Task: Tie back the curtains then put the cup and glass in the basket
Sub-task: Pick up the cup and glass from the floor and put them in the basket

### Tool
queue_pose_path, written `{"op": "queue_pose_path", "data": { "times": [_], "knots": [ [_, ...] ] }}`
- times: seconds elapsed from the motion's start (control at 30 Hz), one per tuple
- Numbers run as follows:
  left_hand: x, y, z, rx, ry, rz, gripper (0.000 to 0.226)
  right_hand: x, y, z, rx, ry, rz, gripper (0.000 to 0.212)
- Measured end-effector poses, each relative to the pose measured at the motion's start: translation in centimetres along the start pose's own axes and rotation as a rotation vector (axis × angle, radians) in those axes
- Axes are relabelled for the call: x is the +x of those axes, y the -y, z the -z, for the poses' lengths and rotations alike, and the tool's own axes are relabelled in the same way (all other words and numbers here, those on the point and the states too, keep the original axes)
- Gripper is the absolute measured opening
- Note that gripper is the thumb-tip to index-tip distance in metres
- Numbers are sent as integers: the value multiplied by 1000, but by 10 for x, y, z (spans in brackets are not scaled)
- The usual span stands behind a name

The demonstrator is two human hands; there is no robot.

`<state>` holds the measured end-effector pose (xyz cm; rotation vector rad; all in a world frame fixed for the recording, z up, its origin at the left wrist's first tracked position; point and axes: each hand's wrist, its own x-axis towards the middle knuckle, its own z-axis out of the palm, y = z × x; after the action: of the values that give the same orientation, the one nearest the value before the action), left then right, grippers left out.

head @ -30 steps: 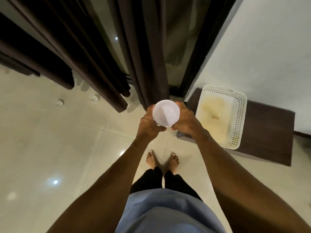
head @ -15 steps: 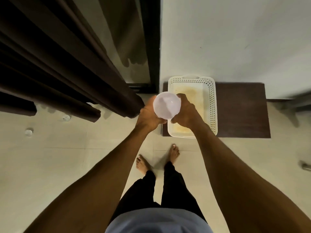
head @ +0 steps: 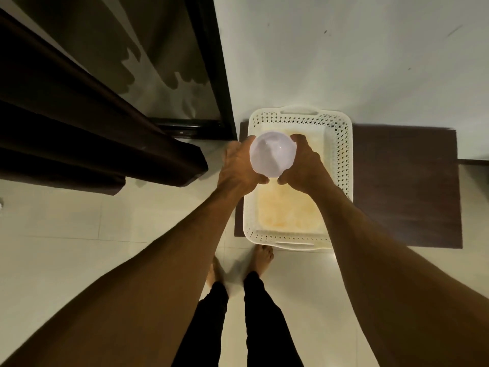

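A white plastic cup (head: 272,153) is held upright between both hands, seen from above with its round mouth facing me. My left hand (head: 238,168) grips its left side and my right hand (head: 304,165) grips its right side. The cup hangs above the near-left part of a white perforated basket (head: 341,154) that stands on the floor against the wall. The basket's yellowish bottom shows nothing inside. Dark brown curtains (head: 79,123) hang at the left. No glass is in view.
The basket rests on a dark brown mat (head: 407,186) by the white wall (head: 344,49). A black door frame (head: 211,64) and glass pane stand behind the curtains. My bare feet (head: 262,258) stand on pale floor tiles just before the basket.
I have stepped and turned right toward the basket. The cup, held in both hands throughout, has moved from beside the curtains to above the basket. The small objects on the floor left the view.
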<state>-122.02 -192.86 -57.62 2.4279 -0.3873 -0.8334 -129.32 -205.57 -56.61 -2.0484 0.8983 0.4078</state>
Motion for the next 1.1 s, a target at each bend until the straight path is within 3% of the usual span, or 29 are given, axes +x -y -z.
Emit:
{"op": "queue_pose_path", "data": {
  "times": [0.13, 0.57, 0.9, 1.1],
  "knots": [
    [28, 7, -18, 103, -101, -7, 89, 38, -14, -13, 22, -22, 15, 84],
    [90, 14, -45, 370, -171, -50, 101, 96, -30, -29, 37, -35, 28, 82],
    [92, 14, -47, 320, -173, -56, 89, 97, -33, -33, 130, -95, 70, 77],
    [90, 14, -49, 241, -139, -33, 94, 98, -32, -33, 145, -85, 77, 84]
  ]
}}
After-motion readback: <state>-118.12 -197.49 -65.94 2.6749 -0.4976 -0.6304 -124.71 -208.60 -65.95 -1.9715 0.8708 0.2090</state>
